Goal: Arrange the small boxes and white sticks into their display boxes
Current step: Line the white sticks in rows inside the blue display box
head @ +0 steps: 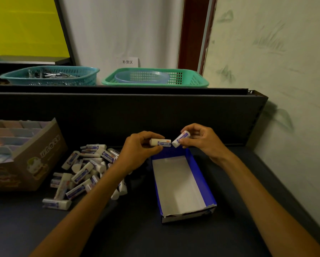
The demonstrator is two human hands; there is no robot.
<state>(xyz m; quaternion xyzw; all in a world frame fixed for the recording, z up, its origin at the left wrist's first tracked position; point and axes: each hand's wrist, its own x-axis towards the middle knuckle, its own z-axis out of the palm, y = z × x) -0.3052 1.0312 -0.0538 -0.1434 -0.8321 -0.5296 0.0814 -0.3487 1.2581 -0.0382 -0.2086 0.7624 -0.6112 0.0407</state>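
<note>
Two white sticks with blue-and-white printed labels, lettering too small to read: one pinched level in left hand, other pinched tilted in right hand, tips nearly touching above far end of open blue cardboard display box with white interior. Loose pile of matching sticks at 9 o'clock; brown cardboard box with cartoon print further left. White paper sign at 12 o'clock reading 补货区, behind green plastic basket; teal basket at 11. Both forearms extended over dark tabletop.

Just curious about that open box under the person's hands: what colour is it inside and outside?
The open box is white inside, blue outside; the head view shows it.
</note>
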